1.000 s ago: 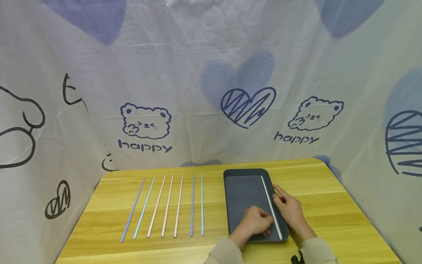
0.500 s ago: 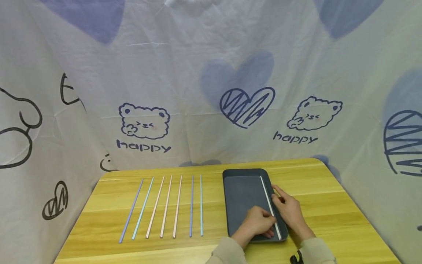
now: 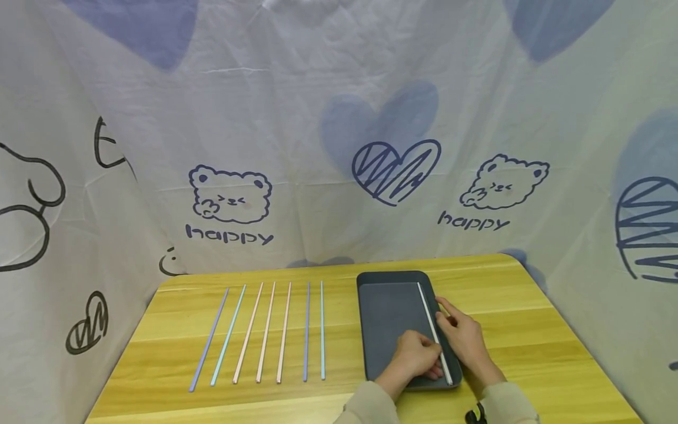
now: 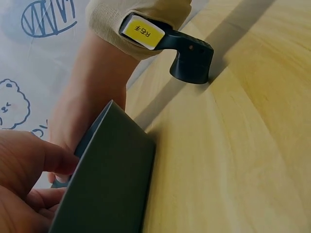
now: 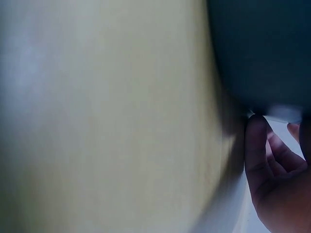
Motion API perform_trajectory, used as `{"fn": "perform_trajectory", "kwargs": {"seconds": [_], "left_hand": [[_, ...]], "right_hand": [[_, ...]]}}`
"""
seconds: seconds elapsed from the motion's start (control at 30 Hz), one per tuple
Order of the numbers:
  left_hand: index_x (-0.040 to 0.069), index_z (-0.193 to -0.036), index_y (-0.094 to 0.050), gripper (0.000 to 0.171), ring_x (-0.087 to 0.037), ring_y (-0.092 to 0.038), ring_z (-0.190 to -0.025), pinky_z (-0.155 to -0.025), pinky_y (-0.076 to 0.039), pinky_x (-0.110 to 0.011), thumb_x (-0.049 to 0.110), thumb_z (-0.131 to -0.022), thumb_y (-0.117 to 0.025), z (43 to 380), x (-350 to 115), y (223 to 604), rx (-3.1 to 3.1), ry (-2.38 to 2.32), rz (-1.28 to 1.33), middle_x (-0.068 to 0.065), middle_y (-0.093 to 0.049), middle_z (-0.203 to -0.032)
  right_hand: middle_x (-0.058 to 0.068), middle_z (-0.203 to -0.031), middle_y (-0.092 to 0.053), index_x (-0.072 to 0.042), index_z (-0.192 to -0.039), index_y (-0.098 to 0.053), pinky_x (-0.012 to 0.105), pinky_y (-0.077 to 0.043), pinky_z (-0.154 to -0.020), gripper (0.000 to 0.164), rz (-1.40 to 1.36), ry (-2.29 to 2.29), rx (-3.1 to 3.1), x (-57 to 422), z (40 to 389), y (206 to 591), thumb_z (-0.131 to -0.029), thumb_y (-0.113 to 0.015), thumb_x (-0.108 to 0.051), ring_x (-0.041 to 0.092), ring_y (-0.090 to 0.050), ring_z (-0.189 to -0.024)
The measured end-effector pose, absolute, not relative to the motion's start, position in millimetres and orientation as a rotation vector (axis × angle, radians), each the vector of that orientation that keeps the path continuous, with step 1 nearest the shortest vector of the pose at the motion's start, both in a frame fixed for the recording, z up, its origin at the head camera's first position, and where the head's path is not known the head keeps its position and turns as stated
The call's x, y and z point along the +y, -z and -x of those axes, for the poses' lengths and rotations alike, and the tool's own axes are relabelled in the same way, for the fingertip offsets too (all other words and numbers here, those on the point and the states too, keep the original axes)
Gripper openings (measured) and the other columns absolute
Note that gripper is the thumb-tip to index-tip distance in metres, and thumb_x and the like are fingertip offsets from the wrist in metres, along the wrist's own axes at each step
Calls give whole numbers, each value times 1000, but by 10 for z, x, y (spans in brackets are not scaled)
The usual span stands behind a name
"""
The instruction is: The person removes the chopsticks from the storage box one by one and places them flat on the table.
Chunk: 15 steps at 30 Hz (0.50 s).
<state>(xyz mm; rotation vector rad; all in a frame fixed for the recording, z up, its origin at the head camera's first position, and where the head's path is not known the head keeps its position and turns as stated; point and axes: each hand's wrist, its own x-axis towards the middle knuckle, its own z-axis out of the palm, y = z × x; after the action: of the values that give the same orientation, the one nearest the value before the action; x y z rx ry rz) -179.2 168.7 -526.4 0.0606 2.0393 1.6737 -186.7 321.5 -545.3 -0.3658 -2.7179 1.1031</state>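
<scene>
A dark grey rectangular tray [image 3: 384, 318] lies on the wooden table. Inside it, a slim white stick [image 3: 426, 306] runs lengthwise near the right wall. My left hand [image 3: 415, 356] reaches into the tray and pinches the stick close to its near end; in the left wrist view, the left hand [image 4: 24, 179] is partly cut off and the stick is hidden by the tray wall [image 4: 107, 179]. My right hand [image 3: 466, 338] grips the tray's right side, thumb at the rim. In the right wrist view, its fingers [image 5: 256, 141] touch the outer wall.
Several thin sticks lie side by side left of the tray: purple [image 3: 209, 338], light blue [image 3: 322, 330] and pink [image 3: 269, 333]. A printed white cloth [image 3: 312, 176] hangs behind the yellow wooden table [image 3: 529, 341]. A black camera mount [image 4: 192, 60] sits at the right wrist.
My left hand has shifted slightly right, from beside the white stick onto it. The right hand keeps its place at the tray's side. The view has drifted a little.
</scene>
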Motion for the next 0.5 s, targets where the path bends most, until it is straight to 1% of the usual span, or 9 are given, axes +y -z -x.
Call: {"fn": "perform_trajectory", "kwargs": {"seconds": [0.13, 0.33, 0.5], "left_hand": [[1, -81, -74, 11, -20, -73, -51, -48, -59, -30, 1, -88, -65, 1790, 1705, 5266, 2009, -1716, -15, -12, -71, -62], [3, -77, -70, 12, -15, -69, -46, -45, -58, -29, 2, -88, -66, 1785, 1727, 5303, 2007, -1740, 21, -9, -69, -59], [4, -75, -67, 14, -15, -68, -45, -44, -57, -28, 2, -89, -66, 1770, 1740, 5317, 1995, -1762, 41, -7, -67, -58]], "right_hand": [[11, -92, -76, -18, -149, -61, 30, -47, -71, 44, 355, -1108, -2710, 3220, 1869, 5461, -105, -60, -25, 17, -61, -78], [12, -96, -77, -18, -149, -61, 30, -48, -73, 45, 358, -1106, -2710, 3222, 1866, 5474, -106, -60, -26, 18, -63, -81], [12, -96, -77, -19, -149, -61, 31, -48, -73, 45, 358, -1108, -2705, 3221, 1866, 5478, -106, -60, -27, 18, -63, -81]]}}
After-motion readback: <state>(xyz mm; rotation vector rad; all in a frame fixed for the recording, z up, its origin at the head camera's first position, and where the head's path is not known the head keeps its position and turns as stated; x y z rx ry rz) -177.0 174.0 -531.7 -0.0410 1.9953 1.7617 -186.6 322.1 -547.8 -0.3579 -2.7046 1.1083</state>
